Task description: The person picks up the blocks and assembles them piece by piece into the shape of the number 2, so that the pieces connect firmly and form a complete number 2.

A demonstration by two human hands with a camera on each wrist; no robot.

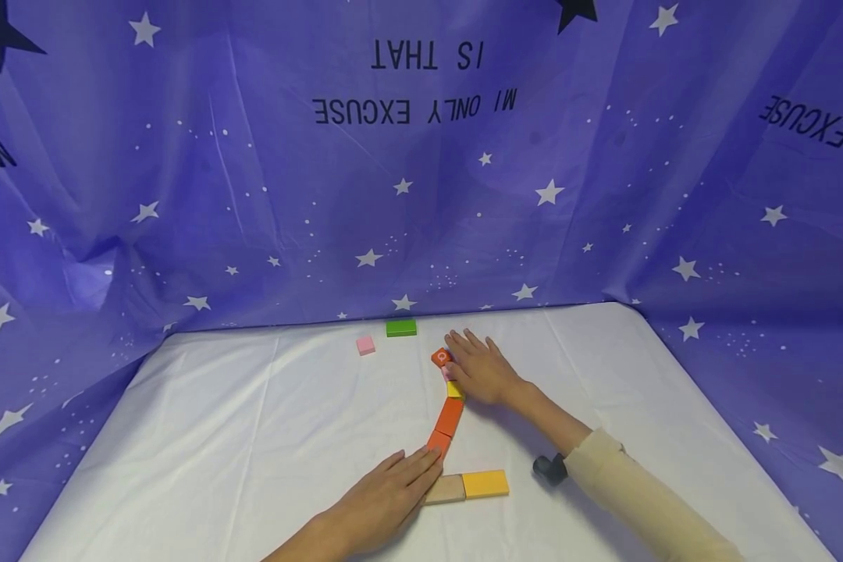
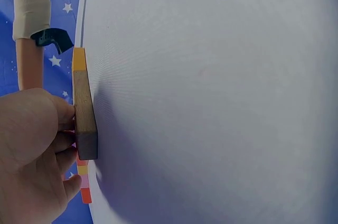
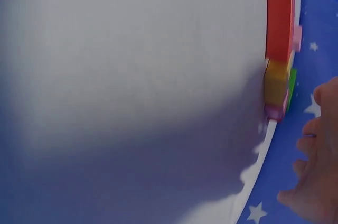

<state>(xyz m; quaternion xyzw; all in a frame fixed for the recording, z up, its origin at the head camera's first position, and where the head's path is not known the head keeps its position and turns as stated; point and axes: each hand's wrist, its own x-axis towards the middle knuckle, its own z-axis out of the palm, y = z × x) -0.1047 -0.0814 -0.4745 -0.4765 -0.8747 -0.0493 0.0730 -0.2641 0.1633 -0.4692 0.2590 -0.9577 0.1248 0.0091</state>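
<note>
A bent line of toy blocks runs across the white table. At its far end is an orange block with a white curved mark [image 1: 441,357], followed by a small pink block, a yellow block [image 1: 454,389] and two orange-red blocks [image 1: 449,417]. A plain wooden block [image 1: 446,489] and a yellow-orange block [image 1: 485,483] form the near end. My left hand [image 1: 393,496], fingers extended, lies over the bend, its fingertips on the nearer orange-red block. With fingers spread, my right hand [image 1: 483,371] is beside the far end, its thumb over the pink block, which it partly hides.
Apart from the line, a green block [image 1: 401,328] and a pink block [image 1: 365,345] lie near the table's back edge. A purple star-patterned cloth [image 1: 421,218] hangs behind and at the sides. A black device [image 1: 550,470] is at the right wrist.
</note>
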